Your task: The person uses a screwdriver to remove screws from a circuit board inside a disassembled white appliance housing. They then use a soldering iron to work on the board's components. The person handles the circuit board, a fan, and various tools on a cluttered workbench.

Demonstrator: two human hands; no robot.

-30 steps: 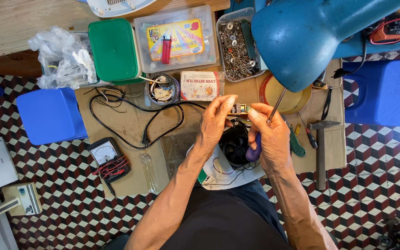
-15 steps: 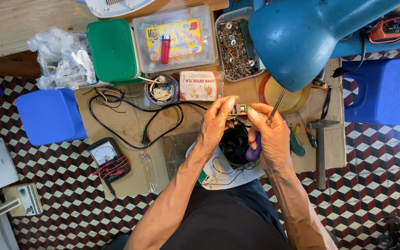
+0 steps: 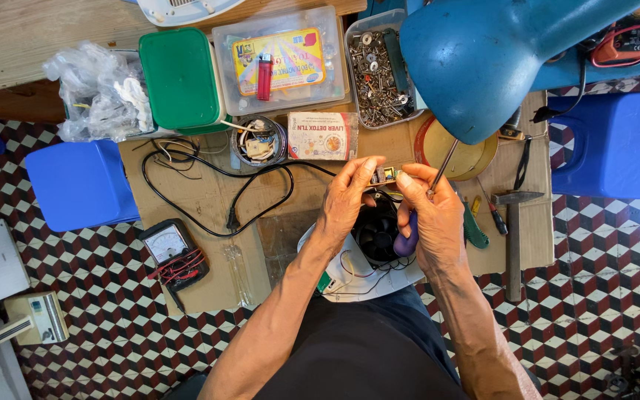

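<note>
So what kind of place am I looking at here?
Most likely a small home or street-side electronics repair spot set up low over a tiled floor. An analog multimeter, a tray of screws and bolts and a hammer lie around a cardboard work surface.

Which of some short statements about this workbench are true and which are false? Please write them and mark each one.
1. Both hands hold a small circuit board. True.
2. The right hand also holds a screwdriver. True.
3. The hammer lies left of the meter. False: it lies at the far right, the meter at the left.
4. The lighter is blue. False: it is red.
5. The left hand rests on the green box. False: it is at the board.
</note>
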